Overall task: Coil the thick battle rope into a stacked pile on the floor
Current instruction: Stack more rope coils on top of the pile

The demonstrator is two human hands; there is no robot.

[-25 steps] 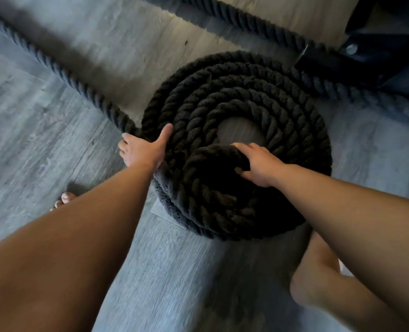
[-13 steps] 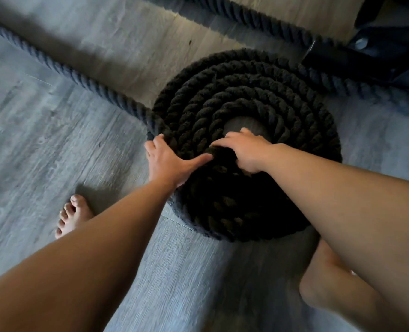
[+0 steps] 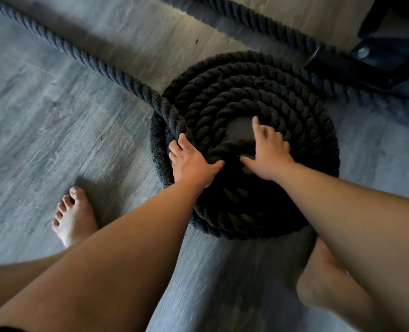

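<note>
A thick black battle rope lies wound in a stacked coil (image 3: 301,121) on the grey wood floor, with a small gap of bare floor in its middle. A loose stretch (image 3: 83,56) runs from the upper left into the coil's left side. My left hand (image 3: 191,164) grips the outer turn at the coil's near left edge, fingers curled over the side and thumb spread across the top. My right hand (image 3: 269,154) presses on the innermost turn beside the gap, index finger straight and thumb spread flat.
Another stretch of rope (image 3: 261,22) crosses the top and bends past the coil's far right side. A dark equipment base (image 3: 366,65) stands at the upper right. My bare left foot (image 3: 75,216) and right foot (image 3: 323,286) stand close to the coil.
My left hand slid along the coil's left edge toward me and onto the top. My right hand loosened from the inner turn and its index finger straightened.
</note>
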